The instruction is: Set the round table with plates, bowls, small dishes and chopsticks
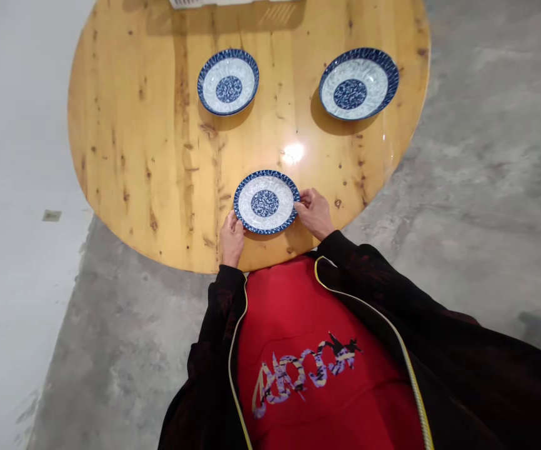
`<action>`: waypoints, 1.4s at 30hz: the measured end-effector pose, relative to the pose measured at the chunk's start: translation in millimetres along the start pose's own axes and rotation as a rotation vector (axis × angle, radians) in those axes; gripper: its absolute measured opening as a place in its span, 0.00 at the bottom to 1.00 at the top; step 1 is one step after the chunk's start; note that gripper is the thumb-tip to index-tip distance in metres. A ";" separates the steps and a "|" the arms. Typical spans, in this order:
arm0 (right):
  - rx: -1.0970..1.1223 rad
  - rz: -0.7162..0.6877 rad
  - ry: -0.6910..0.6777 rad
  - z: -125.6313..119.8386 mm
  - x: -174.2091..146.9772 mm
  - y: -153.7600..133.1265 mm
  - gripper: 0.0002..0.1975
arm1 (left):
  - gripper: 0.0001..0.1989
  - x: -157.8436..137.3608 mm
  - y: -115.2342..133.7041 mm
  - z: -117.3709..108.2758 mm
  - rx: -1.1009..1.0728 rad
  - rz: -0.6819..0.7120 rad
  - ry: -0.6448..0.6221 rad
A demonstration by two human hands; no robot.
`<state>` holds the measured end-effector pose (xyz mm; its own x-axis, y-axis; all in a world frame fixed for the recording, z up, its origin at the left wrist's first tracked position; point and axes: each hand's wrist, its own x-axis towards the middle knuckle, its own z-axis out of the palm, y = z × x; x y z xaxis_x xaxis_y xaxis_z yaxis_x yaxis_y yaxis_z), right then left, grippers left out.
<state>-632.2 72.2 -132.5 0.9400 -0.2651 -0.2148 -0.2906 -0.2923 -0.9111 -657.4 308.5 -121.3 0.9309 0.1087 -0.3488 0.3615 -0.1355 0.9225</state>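
A red shirt (298, 294) under an open black jacket (439, 356) is closest. Beyond it, near the edge of a round, knotty wooden table (130, 144), both bare hands hold a blue-and-white patterned plate (265, 203): the left hand's (232, 239) fingers are clamped on its lower-left rim, the right hand's (315, 212) thumb and fingers pinch its right rim. Farther back sit two matching dishes (228, 89), well apart. Around the table is grey concrete floor (476, 156).

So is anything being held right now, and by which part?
Yes, the nearest plate: the left hand and right hand hold its rim at either side.
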 end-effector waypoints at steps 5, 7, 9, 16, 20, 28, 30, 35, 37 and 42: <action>-0.029 0.009 -0.009 0.8 0.0 2.3 0.08 | 0.23 0.3 -3.6 -0.7 0.007 0.008 0.000; -0.033 0.011 -0.012 1.3 -0.6 2.5 0.08 | 0.23 -0.4 -3.7 -0.9 0.013 0.009 0.003; -0.034 0.010 -0.005 1.9 -1.5 1.2 0.07 | 0.23 -0.9 -3.0 -1.2 0.015 0.011 -0.001; -0.067 0.022 -0.001 4.3 -1.7 -7.1 0.06 | 0.22 -0.3 0.7 -3.9 0.016 0.015 0.009; -0.065 0.019 -0.010 4.6 -0.4 -7.5 0.06 | 0.22 0.8 0.9 -4.2 0.019 0.015 0.018; -0.047 0.033 -0.030 9.7 -6.7 -8.6 0.05 | 0.24 -1.6 -3.3 -10.2 0.024 0.017 0.053; -0.054 0.029 -0.040 12.3 -8.8 -8.8 0.05 | 0.25 -2.4 -5.8 -13.4 0.037 0.009 0.066; -0.034 0.011 -0.067 17.7 -12.9 -7.2 0.05 | 0.25 -3.8 -11.2 -19.5 0.038 0.009 0.080; -0.023 0.011 -0.072 18.1 -13.3 -6.3 0.06 | 0.25 -4.1 -12.3 -20.3 0.027 0.008 0.071; -0.065 0.006 -0.058 16.0 -13.3 -6.6 0.08 | 0.26 -6.1 -12.1 -19.6 0.023 -0.001 0.079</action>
<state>-639.9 92.4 -129.3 0.9464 -0.2137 -0.2423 -0.3058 -0.3500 -0.8855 -668.4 328.8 -127.1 0.9237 0.1862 -0.3349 0.3646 -0.1579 0.9177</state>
